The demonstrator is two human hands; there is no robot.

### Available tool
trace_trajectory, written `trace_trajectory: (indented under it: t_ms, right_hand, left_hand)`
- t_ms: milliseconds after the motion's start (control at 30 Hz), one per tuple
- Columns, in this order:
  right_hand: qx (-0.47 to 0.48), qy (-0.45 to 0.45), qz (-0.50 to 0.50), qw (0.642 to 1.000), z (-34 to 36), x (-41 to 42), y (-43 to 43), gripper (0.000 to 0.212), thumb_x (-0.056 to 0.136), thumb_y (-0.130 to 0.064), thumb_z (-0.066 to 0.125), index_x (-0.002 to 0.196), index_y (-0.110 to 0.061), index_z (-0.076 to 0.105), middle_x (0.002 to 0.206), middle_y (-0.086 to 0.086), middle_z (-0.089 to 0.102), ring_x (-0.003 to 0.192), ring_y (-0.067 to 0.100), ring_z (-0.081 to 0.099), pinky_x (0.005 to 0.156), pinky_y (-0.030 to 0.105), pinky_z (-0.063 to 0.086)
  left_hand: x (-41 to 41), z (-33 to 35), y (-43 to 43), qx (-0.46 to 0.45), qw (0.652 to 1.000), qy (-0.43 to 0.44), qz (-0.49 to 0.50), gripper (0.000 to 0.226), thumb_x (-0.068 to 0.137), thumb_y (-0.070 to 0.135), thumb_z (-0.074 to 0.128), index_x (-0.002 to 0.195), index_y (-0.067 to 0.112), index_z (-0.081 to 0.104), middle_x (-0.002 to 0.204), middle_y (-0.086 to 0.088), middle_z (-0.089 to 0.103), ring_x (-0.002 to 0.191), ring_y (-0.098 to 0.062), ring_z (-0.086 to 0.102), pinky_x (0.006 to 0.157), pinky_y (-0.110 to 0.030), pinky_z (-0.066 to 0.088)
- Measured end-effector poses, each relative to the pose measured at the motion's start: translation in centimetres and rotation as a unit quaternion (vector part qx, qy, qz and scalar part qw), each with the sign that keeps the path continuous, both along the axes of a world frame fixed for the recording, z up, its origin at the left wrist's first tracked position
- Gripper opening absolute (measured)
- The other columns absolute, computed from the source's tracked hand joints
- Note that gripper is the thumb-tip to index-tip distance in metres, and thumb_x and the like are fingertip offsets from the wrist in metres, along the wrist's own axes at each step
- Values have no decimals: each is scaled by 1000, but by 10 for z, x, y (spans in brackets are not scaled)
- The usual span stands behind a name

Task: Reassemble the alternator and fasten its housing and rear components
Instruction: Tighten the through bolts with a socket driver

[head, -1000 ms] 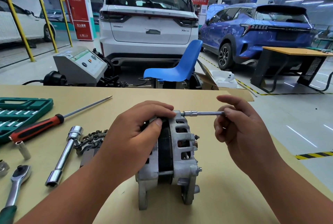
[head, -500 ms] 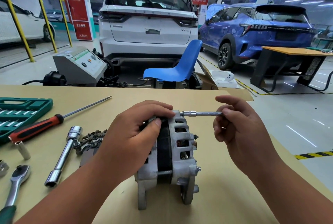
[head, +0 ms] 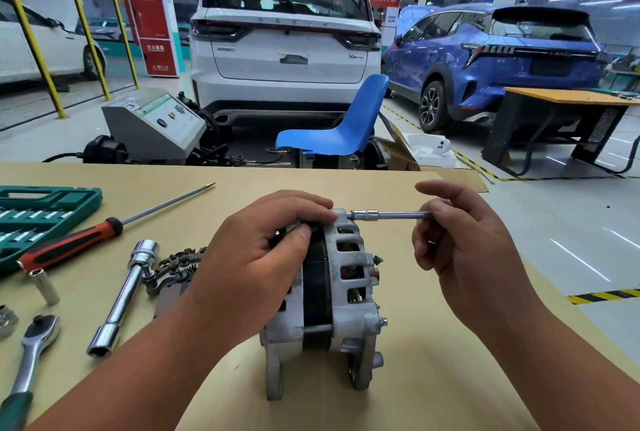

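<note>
Left hand (head: pixel 256 257) clasps alternator (head: pixel 341 295) top; right hand (head: pixel 457 247), at 3 o'clock, pinches socket driver (head: pixel 388 214) shaft horizontally. Tan workbench (head: pixel 433 382); white SUV (head: pixel 284 35) parked at 12 o'clock.

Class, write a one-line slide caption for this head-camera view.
Left hand steadies the alternator while the right hand holds a socket driver at its top edge.

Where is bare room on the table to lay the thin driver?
Bare: the table right of the alternator, up to its right edge, and the strip behind it to the far edge. Crowded: left, around screwdriver, tube wrench, ratchet.
</note>
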State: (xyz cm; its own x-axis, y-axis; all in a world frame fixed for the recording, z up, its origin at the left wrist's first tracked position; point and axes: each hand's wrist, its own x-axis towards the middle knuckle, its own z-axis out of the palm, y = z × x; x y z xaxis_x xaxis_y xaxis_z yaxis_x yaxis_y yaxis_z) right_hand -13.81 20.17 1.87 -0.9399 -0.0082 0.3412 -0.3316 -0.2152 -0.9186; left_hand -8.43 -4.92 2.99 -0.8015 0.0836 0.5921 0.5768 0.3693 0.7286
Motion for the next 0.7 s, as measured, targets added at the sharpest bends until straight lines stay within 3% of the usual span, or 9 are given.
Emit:
trace_trajectory:
  t_ms: [167, 700]
  right_hand:
    - [5, 14, -5, 1000, 0, 0, 3, 35, 105, -3, 49, 109, -23, 77, 71, 9, 59, 55, 23, 52, 46, 27, 43]
    - [22, 6, -17, 1000, 1, -1, 2, 24, 106, -19, 53, 109, -23, 77, 64, 11, 53, 54, 23, 48, 46, 30, 41]
  left_hand:
    - [1, 0, 1, 7, 1000, -4, -3, 38, 92, 13, 51, 105, 30, 82, 120, 24, 75, 123, -3, 67, 96, -13, 50]
    - [0, 0, 0, 3, 1000, 1, -4, 38, 92, 12, 51, 107, 30, 82, 120, 23, 75, 123, -2, 67, 97, -12, 50]
